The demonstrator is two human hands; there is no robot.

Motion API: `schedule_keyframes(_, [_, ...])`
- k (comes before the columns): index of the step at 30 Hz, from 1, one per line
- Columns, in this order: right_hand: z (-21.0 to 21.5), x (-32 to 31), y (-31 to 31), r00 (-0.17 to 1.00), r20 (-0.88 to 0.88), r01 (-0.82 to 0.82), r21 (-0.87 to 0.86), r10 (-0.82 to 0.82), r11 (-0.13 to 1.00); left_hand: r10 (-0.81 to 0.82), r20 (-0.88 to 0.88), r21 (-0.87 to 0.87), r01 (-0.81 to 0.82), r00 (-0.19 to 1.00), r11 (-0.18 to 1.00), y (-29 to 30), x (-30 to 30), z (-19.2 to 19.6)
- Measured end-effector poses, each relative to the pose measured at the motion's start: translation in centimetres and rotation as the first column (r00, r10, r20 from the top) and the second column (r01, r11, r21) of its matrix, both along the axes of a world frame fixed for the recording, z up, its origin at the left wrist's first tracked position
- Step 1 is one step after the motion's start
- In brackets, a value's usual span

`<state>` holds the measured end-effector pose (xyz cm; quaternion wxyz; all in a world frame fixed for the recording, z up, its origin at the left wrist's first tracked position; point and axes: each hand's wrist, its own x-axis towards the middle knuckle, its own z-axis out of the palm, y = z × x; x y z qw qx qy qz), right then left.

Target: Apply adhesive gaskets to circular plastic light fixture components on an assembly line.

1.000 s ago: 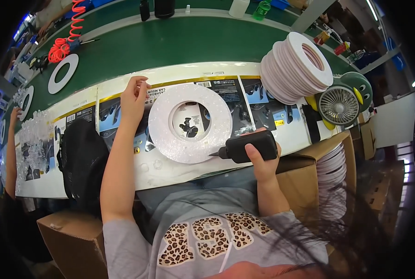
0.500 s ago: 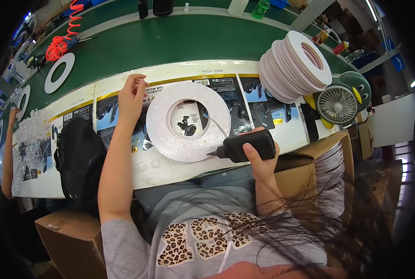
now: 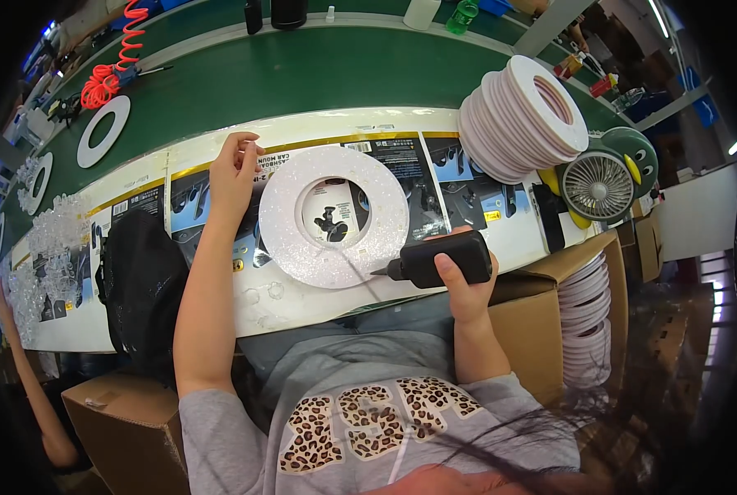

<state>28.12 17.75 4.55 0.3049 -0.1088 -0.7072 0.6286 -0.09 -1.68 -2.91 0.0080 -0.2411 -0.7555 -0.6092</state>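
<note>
In front of me a glittery white flat ring lies on the printed card sheets that cover the bench. My right hand is wrapped round a black squeeze bottle, tilted on its side. Its thin nozzle points left, with the tip over the ring's lower right part; whether it touches cannot be told. Just off the ring's upper left edge hovers my left hand, fingers loosely bent and somewhat apart, with nothing visible in them. A few small clear pieces lie below the ring on the left.
A stack of white rings stands at the right beside a small fan. More rings fill a cardboard box. A black cloth bundle and clear plastic pieces lie left, near another person's arm. A red coiled hose hangs behind.
The bottle and my right hand have shifted very slightly right. My left hand stays nearly still. At the far left, the other person's arm has moved down toward the near side.
</note>
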Motion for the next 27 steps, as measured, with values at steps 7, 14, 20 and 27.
schedule_keyframes(7, [0.2,0.1,0.0,1.000,0.013,-0.003,0.017,0.003,1.000,-0.002,-0.005,-0.002,0.002,1.000,1.000,-0.1,-0.1,0.0])
schedule_keyframes(14, [-0.3,0.1,0.0,0.999,0.006,0.032,-0.033,-0.032,0.999,-0.016,0.027,-0.004,0.016,1.000,1.000,-0.2,0.1,0.2])
schedule_keyframes(20, [0.2,-0.5,-1.0,1.000,-0.003,-0.026,0.003,0.026,1.000,0.019,-0.025,0.001,-0.019,1.000,1.000,0.0,-0.2,-0.1])
schedule_keyframes(27, [-0.3,-1.7,-2.1,0.989,-0.009,-0.143,0.157,0.146,0.977,0.033,-0.021,-0.004,-0.033,0.999,0.999,0.0,0.0,0.0])
